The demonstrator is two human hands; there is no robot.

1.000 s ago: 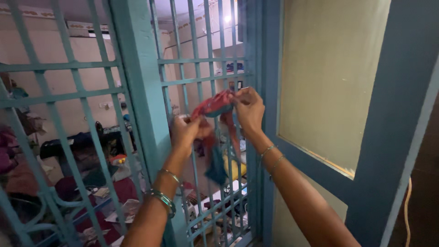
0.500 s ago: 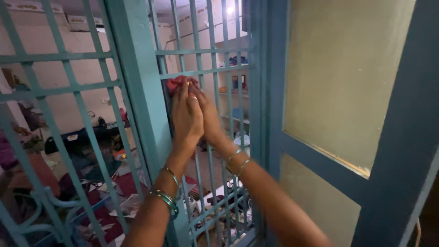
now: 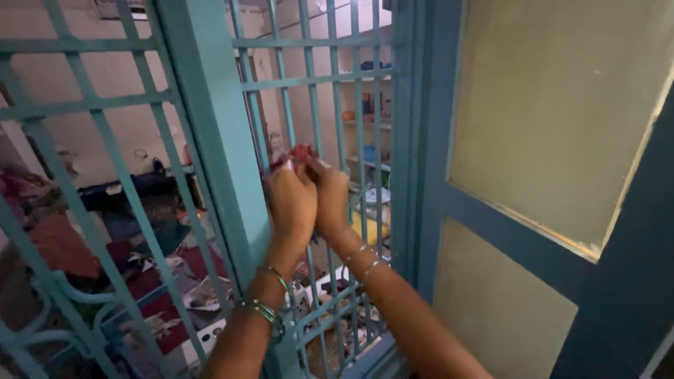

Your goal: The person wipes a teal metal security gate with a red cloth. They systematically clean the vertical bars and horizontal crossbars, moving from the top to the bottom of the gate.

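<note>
Head view: the left hand (image 3: 291, 203) and right hand (image 3: 330, 196), lower than half a second ago, press together, fingers curled and pinching the bunched red cloth (image 3: 300, 153) against the teal grille (image 3: 337, 77); the cloth is now mostly hidden.

Bare forearms, thin bangles (image 3: 270, 309) at both wrists
</note>
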